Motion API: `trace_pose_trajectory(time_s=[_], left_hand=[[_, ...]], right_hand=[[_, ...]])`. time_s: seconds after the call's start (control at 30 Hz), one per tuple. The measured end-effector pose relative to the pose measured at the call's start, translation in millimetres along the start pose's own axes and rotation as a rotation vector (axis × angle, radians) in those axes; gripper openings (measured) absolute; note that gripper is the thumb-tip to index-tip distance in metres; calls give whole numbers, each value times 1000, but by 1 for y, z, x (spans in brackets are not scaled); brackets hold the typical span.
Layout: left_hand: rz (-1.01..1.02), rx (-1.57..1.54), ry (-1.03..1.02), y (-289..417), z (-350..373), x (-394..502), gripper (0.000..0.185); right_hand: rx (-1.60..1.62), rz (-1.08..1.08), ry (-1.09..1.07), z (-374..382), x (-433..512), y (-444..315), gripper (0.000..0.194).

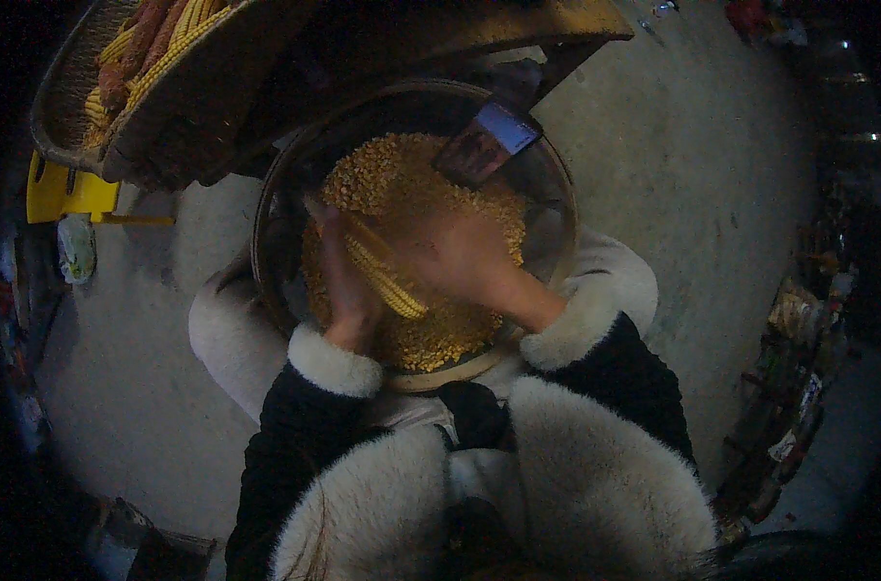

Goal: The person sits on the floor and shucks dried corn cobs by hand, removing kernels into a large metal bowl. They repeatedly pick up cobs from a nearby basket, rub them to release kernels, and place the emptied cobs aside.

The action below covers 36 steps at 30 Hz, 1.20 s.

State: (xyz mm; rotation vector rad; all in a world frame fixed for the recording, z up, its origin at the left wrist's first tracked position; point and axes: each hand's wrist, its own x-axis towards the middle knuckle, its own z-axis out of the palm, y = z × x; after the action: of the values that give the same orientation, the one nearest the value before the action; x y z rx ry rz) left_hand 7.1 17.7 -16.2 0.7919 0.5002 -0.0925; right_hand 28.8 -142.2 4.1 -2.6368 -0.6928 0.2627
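My left hand [346, 283] is wrapped along a yellow corn cob [386, 279], which slants down to the right and still bears kernels on the side I can see. Against the cob's upper side is my right hand [462, 254], too blurred by motion to show its fingers or anything in them. Both hands are over a round, rimmed basket [257, 240] on my lap. Loose corn kernels [364, 171] cover much of its bottom. A smartphone [487, 141] with a lit screen leans inside the basket's far right side.
A woven basket [62, 109] of whole corn cobs [182, 36] and reddish bare cobs [139, 54] stands at upper left. Beside it is a wooden edge [593, 22]. A yellow plastic object [73, 192] and a plastic bag [77, 247] lie left. Clutter [782, 378] lines the right.
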Motion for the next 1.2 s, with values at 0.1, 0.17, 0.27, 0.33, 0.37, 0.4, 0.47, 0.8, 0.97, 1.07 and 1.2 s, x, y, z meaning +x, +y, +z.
trace_pose_trajectory(time_s=[0.1,0.17,0.27,0.33,0.37,0.4,0.47,0.8,0.97,1.07,1.2], left_hand=[[39,48,33,-5,-11,4,59],[115,119,63,-3,1,0,58],[19,68,1,5,7,-5,56],[22,19,-17,5,5,-5,49],[23,-6,-26,4,4,-5,46],[30,8,4,2,2,-4,49],[44,33,64,-3,-1,-1,55],[9,-42,-27,-4,-8,2,62],[9,-73,-31,0,-3,1,62],[-8,-43,11,2,0,-3,61],[18,-57,19,-1,3,-3,60]], right_hand=[[128,-45,-25,-12,-4,-17,62],[144,-109,-6,1,-9,-14,65],[209,-125,6,16,-9,-13,65],[248,-108,-18,14,-8,-16,66],[268,-93,-36,13,-8,-17,66],[308,-100,8,15,-7,-17,65],[367,-115,78,23,-6,-16,63],[393,-57,-55,22,-3,-14,58],[426,-90,-22,41,-2,-5,58],[587,15,-51,31,-2,-8,57],[521,-51,21,28,0,-11,56]])
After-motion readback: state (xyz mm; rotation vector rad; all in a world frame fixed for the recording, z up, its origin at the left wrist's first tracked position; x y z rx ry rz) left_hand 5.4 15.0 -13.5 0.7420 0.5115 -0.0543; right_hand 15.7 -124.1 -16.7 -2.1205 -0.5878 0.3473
